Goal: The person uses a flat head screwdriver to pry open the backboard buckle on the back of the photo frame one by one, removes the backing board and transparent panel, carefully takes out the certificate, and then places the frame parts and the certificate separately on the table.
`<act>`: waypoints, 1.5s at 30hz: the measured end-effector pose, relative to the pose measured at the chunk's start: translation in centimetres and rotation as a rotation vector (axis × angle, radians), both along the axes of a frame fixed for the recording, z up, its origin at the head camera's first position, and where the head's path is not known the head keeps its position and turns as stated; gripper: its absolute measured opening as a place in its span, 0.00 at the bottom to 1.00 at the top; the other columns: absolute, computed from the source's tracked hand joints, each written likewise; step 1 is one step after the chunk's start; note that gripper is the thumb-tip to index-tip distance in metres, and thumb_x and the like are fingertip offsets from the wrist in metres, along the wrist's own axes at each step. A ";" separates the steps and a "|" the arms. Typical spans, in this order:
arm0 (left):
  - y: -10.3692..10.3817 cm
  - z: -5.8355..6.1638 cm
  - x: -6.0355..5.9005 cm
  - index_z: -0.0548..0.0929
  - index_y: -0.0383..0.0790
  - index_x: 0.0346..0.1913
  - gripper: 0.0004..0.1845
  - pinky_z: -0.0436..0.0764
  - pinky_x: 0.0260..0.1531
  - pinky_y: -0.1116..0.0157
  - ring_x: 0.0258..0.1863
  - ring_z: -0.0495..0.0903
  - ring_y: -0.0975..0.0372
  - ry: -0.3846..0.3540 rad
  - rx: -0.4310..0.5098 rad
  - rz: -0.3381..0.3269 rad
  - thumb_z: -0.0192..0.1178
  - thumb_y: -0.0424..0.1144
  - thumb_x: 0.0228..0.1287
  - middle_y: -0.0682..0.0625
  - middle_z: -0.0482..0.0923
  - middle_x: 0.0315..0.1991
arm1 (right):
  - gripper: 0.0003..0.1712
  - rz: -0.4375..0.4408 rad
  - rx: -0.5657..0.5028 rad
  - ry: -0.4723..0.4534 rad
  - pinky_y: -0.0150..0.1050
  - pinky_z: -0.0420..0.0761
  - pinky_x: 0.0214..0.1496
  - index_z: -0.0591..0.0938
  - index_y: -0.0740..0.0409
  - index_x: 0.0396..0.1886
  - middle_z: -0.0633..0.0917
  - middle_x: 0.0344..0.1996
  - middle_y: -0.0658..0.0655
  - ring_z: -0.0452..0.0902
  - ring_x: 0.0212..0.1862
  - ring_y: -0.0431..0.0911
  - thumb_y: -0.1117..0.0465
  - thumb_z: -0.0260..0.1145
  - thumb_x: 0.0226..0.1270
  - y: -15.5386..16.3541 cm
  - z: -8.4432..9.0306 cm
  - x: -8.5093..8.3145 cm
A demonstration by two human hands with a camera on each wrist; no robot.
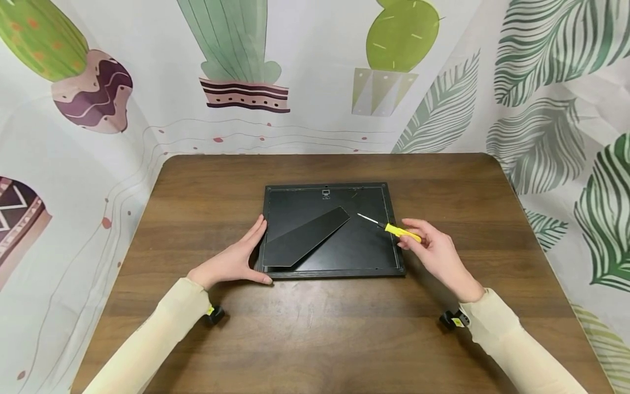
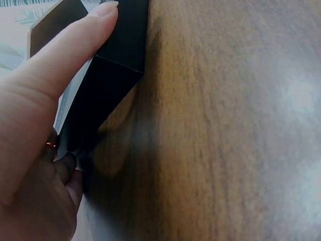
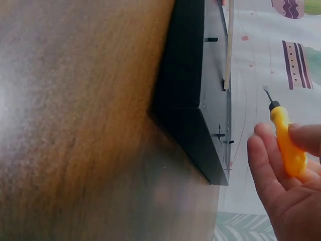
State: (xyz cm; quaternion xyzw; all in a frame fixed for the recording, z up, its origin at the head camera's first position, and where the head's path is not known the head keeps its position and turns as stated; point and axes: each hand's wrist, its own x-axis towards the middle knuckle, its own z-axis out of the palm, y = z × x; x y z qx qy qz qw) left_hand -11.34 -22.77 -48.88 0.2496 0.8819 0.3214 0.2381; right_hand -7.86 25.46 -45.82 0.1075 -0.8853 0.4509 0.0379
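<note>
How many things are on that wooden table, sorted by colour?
Black: 1, the picture frame lying face down, its stand flap folded on its back, left hand on its edge.
Yellow: 1, the screwdriver held in the right hand.
Total: 2.

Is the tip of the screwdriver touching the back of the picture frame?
No, the screwdriver tip hangs apart from the picture frame, as the right wrist view shows.

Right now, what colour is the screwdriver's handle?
Yellow; the screwdriver shows best in the head view.

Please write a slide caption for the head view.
Left hand steadies black frame; right hand holds yellow screwdriver.
</note>
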 end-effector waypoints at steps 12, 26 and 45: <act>0.0 0.1 -0.1 0.32 0.45 0.85 0.78 0.62 0.78 0.47 0.84 0.40 0.51 0.003 0.009 -0.002 0.80 0.66 0.46 0.53 0.21 0.85 | 0.15 -0.039 0.235 0.145 0.26 0.74 0.27 0.90 0.61 0.50 0.90 0.36 0.58 0.75 0.27 0.42 0.68 0.77 0.64 0.6 -0.4 0.1; 0.0 0.1 -0.2 0.33 0.41 0.85 0.78 0.60 0.78 0.48 0.84 0.39 0.51 0.012 0.007 -0.010 0.81 0.64 0.47 0.51 0.20 0.85 | 0.10 -0.031 0.296 0.122 0.43 0.82 0.29 0.78 0.65 0.51 0.90 0.32 0.60 0.84 0.31 0.49 0.68 0.67 0.75 1.1 -0.9 0.5; -0.2 -0.4 -0.1 0.33 0.43 0.85 0.78 0.60 0.78 0.46 0.84 0.39 0.51 -0.005 0.030 -0.001 0.81 0.65 0.47 0.53 0.20 0.85 | 0.11 -0.103 0.310 0.217 0.29 0.68 0.29 0.86 0.64 0.42 0.80 0.30 0.56 0.68 0.33 0.45 0.72 0.78 0.60 1.1 -0.5 0.7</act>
